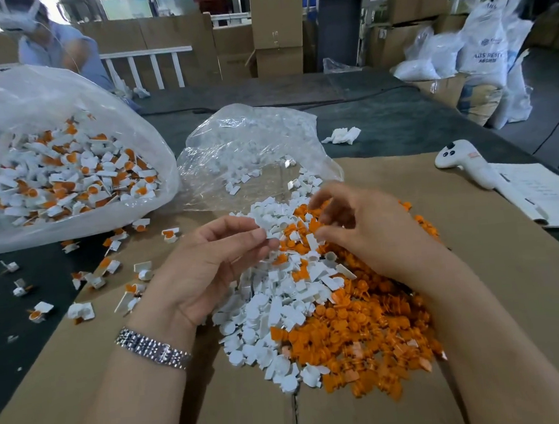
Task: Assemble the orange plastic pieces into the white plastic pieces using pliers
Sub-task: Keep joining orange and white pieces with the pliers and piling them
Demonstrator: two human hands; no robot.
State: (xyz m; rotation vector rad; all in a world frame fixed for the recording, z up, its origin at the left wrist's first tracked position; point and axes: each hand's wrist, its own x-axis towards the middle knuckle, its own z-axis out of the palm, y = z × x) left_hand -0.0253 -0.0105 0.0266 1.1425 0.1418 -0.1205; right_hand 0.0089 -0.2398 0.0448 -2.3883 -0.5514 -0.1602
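Observation:
A heap of loose white plastic pieces (pixel 266 316) and orange plastic pieces (pixel 358 332) lies on the brown cardboard (pixel 497 278) in front of me. My left hand (pixel 209 267) is over the heap's left edge, thumb and forefinger pinching a small white piece (pixel 270 233). My right hand (pixel 369 228) hovers over the top of the heap with curled fingers, its fingertips among the orange pieces; I cannot tell whether it holds one. No pliers are visible.
A big clear bag (pixel 61 95) of assembled white-and-orange pieces sits at the left, with several assembled ones scattered below it. A clear bag of white pieces (pixel 253 147) lies behind the heap. A white controller (pixel 464 160) and papers (pixel 544 197) lie at right. A person sits at the far left.

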